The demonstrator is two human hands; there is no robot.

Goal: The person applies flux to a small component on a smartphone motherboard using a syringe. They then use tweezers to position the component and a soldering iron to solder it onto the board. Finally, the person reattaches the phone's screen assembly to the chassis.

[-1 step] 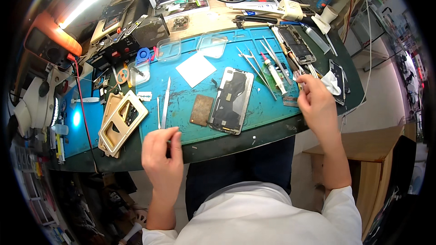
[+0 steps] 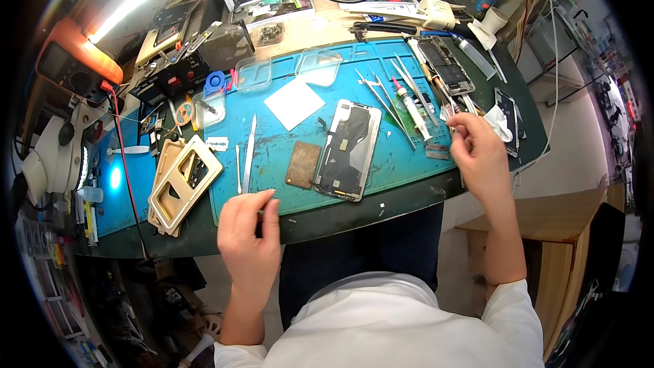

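My left hand [image 2: 246, 235] hovers at the bench's front edge, thumb and forefinger brought together; whatever they hold, if anything, is too small to make out. Beyond it lie a metal scalpel-like tool [image 2: 250, 153] and a thin white swab-like stick [image 2: 238, 169]. My right hand [image 2: 482, 153] is closed over the mat's right end, its fingertips hiding what is in them. Beside it are a small brownish metal plate [image 2: 437, 152], a syringe [image 2: 413, 114] and tweezers [image 2: 402, 123]. Mid-mat, a phone screen assembly [image 2: 348, 150] rests back side up next to a brown square plate [image 2: 303, 163].
A blue work mat [image 2: 272, 119] carries a white square sheet [image 2: 294, 104], clear plastic boxes [image 2: 253, 76] and a beige phone mould [image 2: 185, 184]. An opened phone [image 2: 443, 65] and a crumpled white tissue [image 2: 499, 124] lie right. An orange multimeter [image 2: 78, 65] stands left.
My left hand has shifted slightly right. My right hand has moved a little to the right and down, still closed. The things on the mat stay in place.
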